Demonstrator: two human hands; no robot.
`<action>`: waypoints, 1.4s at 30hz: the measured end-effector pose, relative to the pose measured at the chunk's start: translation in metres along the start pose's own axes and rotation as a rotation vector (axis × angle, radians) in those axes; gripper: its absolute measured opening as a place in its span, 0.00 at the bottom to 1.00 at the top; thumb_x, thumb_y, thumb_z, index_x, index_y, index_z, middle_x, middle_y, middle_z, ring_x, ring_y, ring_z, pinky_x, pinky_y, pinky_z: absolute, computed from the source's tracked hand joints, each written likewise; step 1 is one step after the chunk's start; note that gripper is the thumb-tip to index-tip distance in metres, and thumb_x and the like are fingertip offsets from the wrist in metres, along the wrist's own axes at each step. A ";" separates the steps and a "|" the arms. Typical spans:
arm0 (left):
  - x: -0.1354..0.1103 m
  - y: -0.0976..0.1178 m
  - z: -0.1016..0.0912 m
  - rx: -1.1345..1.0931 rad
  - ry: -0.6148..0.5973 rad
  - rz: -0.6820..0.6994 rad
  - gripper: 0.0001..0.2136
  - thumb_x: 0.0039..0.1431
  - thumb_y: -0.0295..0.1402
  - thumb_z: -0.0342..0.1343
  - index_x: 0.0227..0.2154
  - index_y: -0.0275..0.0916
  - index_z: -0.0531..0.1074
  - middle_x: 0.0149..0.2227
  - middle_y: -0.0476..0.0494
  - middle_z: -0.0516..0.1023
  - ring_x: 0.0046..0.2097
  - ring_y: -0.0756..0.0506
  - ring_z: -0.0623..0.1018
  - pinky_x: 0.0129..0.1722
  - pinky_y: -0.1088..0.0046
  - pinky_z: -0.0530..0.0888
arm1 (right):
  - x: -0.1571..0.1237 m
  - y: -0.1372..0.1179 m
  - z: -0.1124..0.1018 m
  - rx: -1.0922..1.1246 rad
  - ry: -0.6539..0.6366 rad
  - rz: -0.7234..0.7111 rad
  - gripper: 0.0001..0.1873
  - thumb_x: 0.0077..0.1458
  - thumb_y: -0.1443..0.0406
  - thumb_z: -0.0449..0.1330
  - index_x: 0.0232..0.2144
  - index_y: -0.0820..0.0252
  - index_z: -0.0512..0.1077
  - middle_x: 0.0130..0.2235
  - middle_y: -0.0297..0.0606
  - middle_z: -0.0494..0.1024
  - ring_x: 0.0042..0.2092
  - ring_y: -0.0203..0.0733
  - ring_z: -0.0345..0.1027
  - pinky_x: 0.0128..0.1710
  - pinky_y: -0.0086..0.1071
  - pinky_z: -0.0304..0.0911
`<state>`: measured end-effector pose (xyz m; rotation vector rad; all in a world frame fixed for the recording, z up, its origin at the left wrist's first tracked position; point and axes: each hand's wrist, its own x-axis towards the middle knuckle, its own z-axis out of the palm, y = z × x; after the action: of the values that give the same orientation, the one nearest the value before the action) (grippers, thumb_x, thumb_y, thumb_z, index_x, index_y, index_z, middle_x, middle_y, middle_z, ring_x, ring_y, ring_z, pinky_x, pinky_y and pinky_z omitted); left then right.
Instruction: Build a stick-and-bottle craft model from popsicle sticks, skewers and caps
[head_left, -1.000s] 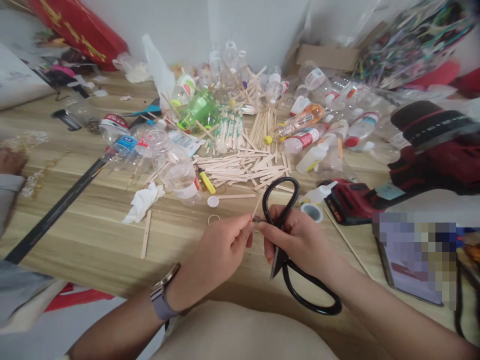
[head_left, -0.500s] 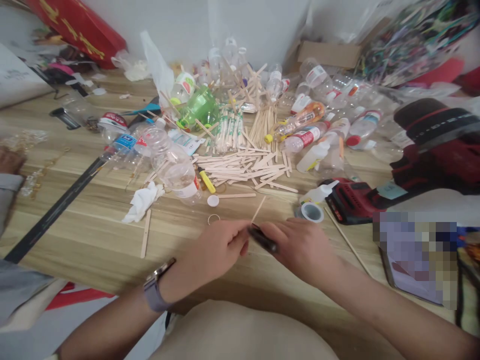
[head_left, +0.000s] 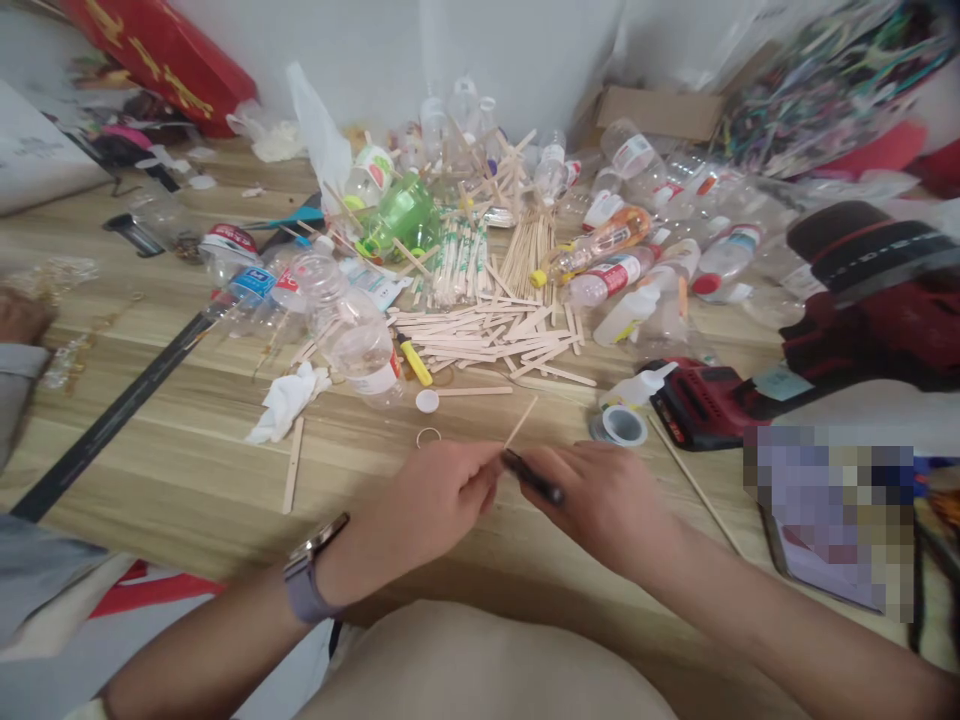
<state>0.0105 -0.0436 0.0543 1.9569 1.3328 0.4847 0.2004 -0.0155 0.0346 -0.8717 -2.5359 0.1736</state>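
Observation:
My left hand [head_left: 431, 495], with a watch on its wrist, is closed in a pinch around a thin wooden stick [head_left: 522, 421]. The stick's free end points away from me, up and to the right. Close beside it, my right hand [head_left: 611, 500] is wrapped around a dark-handled tool [head_left: 535, 480]; its working end lies against the stick near my left fingertips, and its kind cannot be made out. Just beyond my left hand are a thin ring [head_left: 428, 437] and a white bottle cap [head_left: 427, 401]. A roll of grey tape [head_left: 619, 427] lies beyond my right hand.
Piled flat wooden sticks [head_left: 480, 335], a yellow-handled screwdriver [head_left: 415, 360] and many plastic bottles [head_left: 360, 345] cover the table's middle and back. At right lie a red cordless drill [head_left: 705, 395] and a phone [head_left: 832, 540]. Another person's hand [head_left: 22, 318] rests at far left.
My right hand and the dark tool have shifted slightly right and down. The stick's free end has moved a little to the right; my left hand is nearly still.

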 end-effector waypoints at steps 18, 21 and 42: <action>0.011 -0.018 0.021 0.716 0.209 0.027 0.11 0.59 0.17 0.44 0.36 0.33 0.70 0.32 0.39 0.76 0.34 0.41 0.75 0.31 0.67 0.70 | 0.002 -0.019 0.003 0.597 -0.097 0.680 0.14 0.58 0.59 0.51 0.23 0.57 0.61 0.17 0.33 0.72 0.18 0.36 0.66 0.19 0.27 0.58; 0.015 -0.024 0.012 0.377 0.196 -0.156 0.13 0.67 0.28 0.40 0.34 0.36 0.70 0.29 0.44 0.75 0.30 0.44 0.74 0.29 0.70 0.67 | -0.011 -0.017 0.004 0.159 0.110 0.405 0.13 0.58 0.60 0.52 0.25 0.59 0.68 0.18 0.35 0.73 0.19 0.38 0.67 0.19 0.28 0.55; -0.020 0.005 0.012 -0.688 0.030 -0.261 0.12 0.61 0.43 0.52 0.29 0.40 0.65 0.21 0.57 0.59 0.23 0.54 0.57 0.20 0.78 0.53 | -0.027 0.025 0.006 0.224 -0.467 0.776 0.08 0.53 0.63 0.59 0.24 0.59 0.69 0.26 0.37 0.77 0.28 0.43 0.71 0.27 0.30 0.58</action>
<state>0.0132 -0.0667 0.0516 1.2014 1.2046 0.7279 0.2308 -0.0119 0.0127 -1.8411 -2.3393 0.9747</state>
